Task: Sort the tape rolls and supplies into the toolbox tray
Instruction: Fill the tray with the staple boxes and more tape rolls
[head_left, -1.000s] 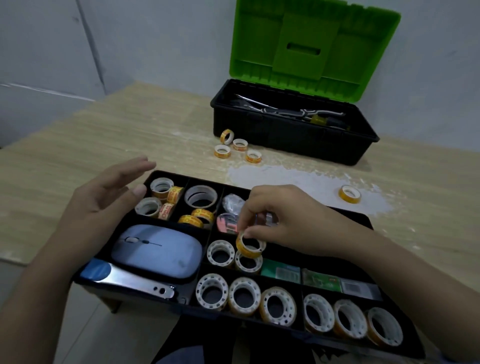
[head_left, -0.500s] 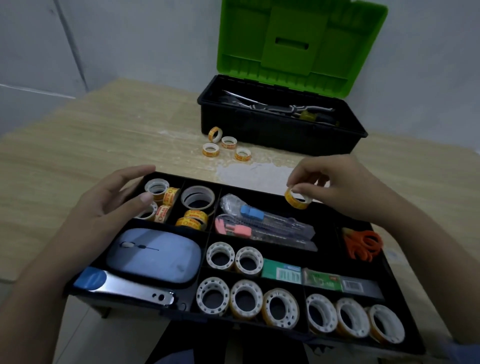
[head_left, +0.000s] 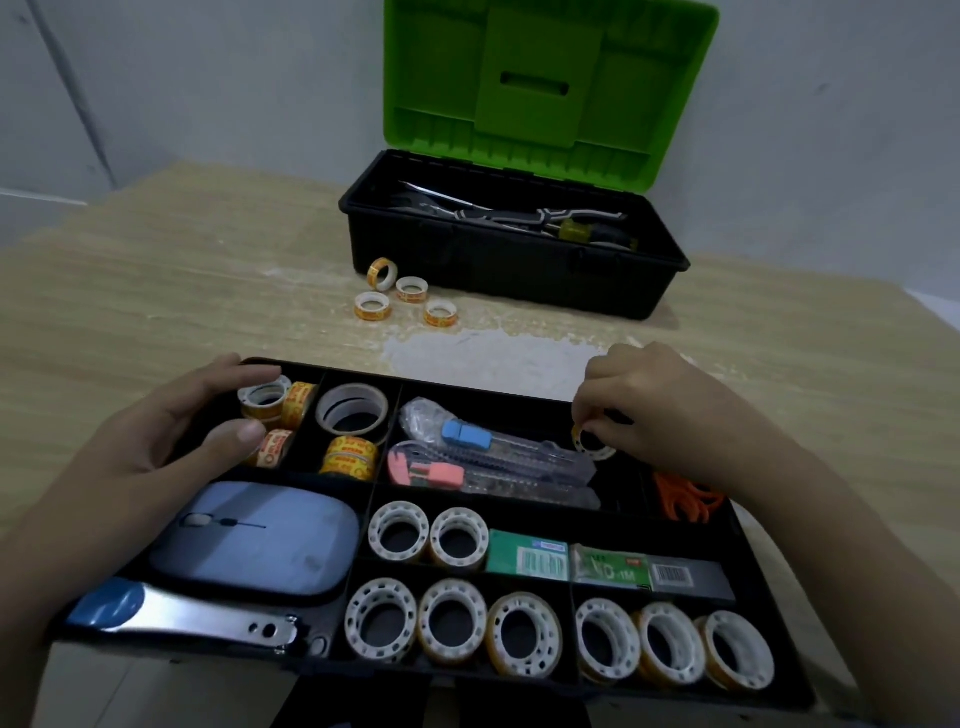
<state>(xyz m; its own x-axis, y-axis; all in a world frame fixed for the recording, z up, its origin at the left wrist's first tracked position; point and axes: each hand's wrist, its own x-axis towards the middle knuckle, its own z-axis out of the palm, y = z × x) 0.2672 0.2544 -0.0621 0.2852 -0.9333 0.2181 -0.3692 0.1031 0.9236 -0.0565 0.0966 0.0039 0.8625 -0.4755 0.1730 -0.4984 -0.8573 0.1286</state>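
The black toolbox tray (head_left: 519, 514) sits in front of me with several compartments. My right hand (head_left: 654, 410) pinches a small yellow tape roll (head_left: 592, 444) over the tray's far right part, beside two clear utility knives (head_left: 498, 457). My left hand (head_left: 171, 441) rests at the tray's far left compartment, fingers spread around small orange-labelled tape rolls (head_left: 280, 410), touching them without a clear grip. Several small tape rolls (head_left: 405, 296) lie loose on the table. White-cored tape rolls (head_left: 452, 623) fill the tray's near row.
An open black toolbox (head_left: 514, 244) with a raised green lid (head_left: 550, 83) stands at the back, tools inside. The tray also holds a grey mouse (head_left: 254, 540), a blue-handled metal tool (head_left: 182, 616), orange scissors (head_left: 685, 501) and green staple boxes (head_left: 571, 558). The wooden table (head_left: 156, 291) ends near me.
My right hand lifted the small yellow roll from the tray's middle, carried it right, and now lowers it at the far right. My left hand moved onto the far left rolls.
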